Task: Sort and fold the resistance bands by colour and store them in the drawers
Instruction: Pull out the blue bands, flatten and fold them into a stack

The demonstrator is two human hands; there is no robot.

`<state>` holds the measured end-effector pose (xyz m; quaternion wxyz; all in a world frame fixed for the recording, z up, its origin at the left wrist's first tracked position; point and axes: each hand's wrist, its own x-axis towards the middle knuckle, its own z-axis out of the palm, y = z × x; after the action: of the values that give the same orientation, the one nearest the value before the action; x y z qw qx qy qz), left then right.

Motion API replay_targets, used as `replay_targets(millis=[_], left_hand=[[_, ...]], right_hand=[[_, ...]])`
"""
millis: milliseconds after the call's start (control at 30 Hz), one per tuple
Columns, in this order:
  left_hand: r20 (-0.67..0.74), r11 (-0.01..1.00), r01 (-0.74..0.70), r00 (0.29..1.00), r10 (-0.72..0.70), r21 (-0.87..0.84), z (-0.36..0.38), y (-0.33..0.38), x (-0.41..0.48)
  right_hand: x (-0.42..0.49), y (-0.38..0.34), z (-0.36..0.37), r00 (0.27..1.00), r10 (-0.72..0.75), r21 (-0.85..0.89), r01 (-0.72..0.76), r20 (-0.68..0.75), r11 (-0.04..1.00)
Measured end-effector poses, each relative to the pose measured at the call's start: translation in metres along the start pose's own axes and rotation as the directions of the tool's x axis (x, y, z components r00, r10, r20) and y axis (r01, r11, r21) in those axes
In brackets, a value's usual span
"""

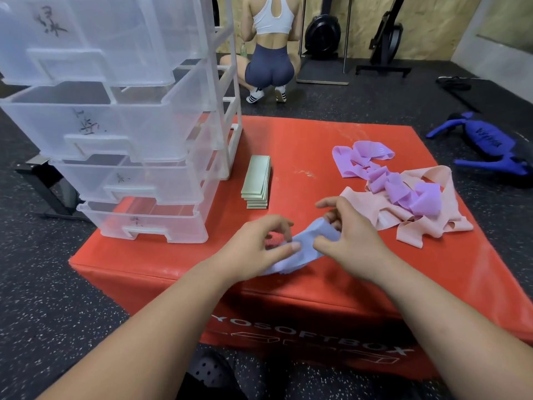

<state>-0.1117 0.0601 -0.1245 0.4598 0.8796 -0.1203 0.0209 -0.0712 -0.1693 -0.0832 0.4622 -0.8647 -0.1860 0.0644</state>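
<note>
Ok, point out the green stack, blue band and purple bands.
green stack [256,180]: head view, top face.
blue band [307,249]: head view, bunched middle.
purple bands [399,186]: head view, middle of the tangle.

1. The drawer unit [129,125] stands on the left part of the soft box [317,284], its drawers one above another.
2. The folded stack of bands [256,181] lies on the box, just right of the drawer unit.
3. The loose heap of bands [403,192] lies on the right part, well apart from the stack.
4. Near the front edge, the left hand [253,246] and the right hand [349,241] hold one band [302,246] between them.
5. Behind the box a person [271,47] squats on the floor; to the right of the box lies a bag [487,142].
</note>
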Motion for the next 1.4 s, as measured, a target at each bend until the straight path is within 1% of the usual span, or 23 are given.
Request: replay_targets(millis=[33, 100, 133, 200, 300, 367, 433, 600, 700, 833, 900, 1000, 1033, 1167, 1300, 1400], left_hand=[[-0.027, 0.996, 0.024, 0.999, -0.027, -0.091, 0.0, 0.003, 0.008], [-0.028, 0.963, 0.056, 0.997, -0.066, -0.265, 0.0, 0.011, 0.024], [-0.018, 0.943, 0.074, 0.996, -0.084, -0.323, 0.0, 0.014, 0.033], [-0.019, 0.922, 0.114, 0.991, -0.13, -0.37, 0.004, 0.016, 0.048], [-0.075, 0.923, 0.155, 0.978, -0.193, -0.353, 0.012, 0.008, 0.073], [-0.094, 0.941, 0.189, 0.97, -0.223, -0.28, 0.017, 0.002, 0.091], [-0.124, 0.951, 0.227, 0.958, -0.257, -0.212, 0.022, -0.004, 0.107], [-0.214, 0.921, 0.334, 0.902, -0.374, -0.203, 0.034, -0.009, 0.145], [-0.29, 0.916, 0.338, 0.874, -0.391, -0.215, 0.037, -0.01, 0.162], [-0.37, 0.922, 0.357, 0.844, -0.388, -0.152, 0.038, -0.018, 0.175], [-0.392, 0.919, 0.388, 0.837, -0.383, -0.07, 0.042, -0.022, 0.181], [-0.443, 0.88, 0.439, 0.835, -0.325, 0.181, 0.05, -0.024, 0.186], [-0.46, 0.867, 0.446, 0.832, -0.309, 0.224, 0.051, -0.024, 0.186], [-0.481, 0.87, 0.422, 0.836, -0.265, 0.255, 0.052, -0.025, 0.184], [-0.466, 0.873, 0.407, 0.848, -0.251, 0.27, 0.051, -0.025, 0.18], [-0.437, 0.88, 0.381, 0.868, -0.235, 0.284, 0.05, -0.019, 0.175]], right_hand=[[0.006, -0.002, -0.005, 0.999, -0.023, 0.04, 0.022, 0.033, 0.999], [0.021, -0.004, -0.018, 0.996, -0.054, 0.108, 0.046, 0.076, 0.993], [0.032, -0.004, -0.024, 0.994, -0.065, 0.131, 0.053, 0.085, 0.99], [0.056, -0.001, -0.035, 0.995, -0.062, 0.166, 0.047, 0.084, 0.985], [0.095, 0.007, -0.045, 0.996, 0.003, 0.233, -0.023, 0.087, 0.972], [0.122, 0.015, -0.049, 0.995, 0.037, 0.263, -0.059, 0.089, 0.963], [0.151, 0.025, -0.051, 0.995, 0.051, 0.263, -0.071, 0.081, 0.962], [0.215, 0.055, -0.047, 0.991, 0.078, 0.209, -0.1, 0.112, 0.973], [0.244, 0.067, -0.041, 0.988, 0.079, 0.202, -0.105, 0.135, 0.974], [0.269, 0.075, -0.03, 0.989, 0.068, 0.225, -0.098, 0.134, 0.969], [0.278, 0.083, -0.024, 0.989, 0.057, 0.187, -0.082, 0.138, 0.979], [0.283, 0.096, -0.012, 0.993, -0.001, 0.038, -0.004, 0.119, 0.999], [0.283, 0.099, -0.01, 0.994, -0.029, -0.016, 0.031, 0.109, 0.999], [0.283, 0.099, -0.014, 0.993, -0.114, -0.203, 0.12, 0.042, 0.972], [0.281, 0.093, -0.015, 0.993, -0.114, -0.324, 0.112, 0.013, 0.94], [0.275, 0.088, -0.017, 0.994, -0.112, -0.359, 0.104, -0.004, 0.928]])
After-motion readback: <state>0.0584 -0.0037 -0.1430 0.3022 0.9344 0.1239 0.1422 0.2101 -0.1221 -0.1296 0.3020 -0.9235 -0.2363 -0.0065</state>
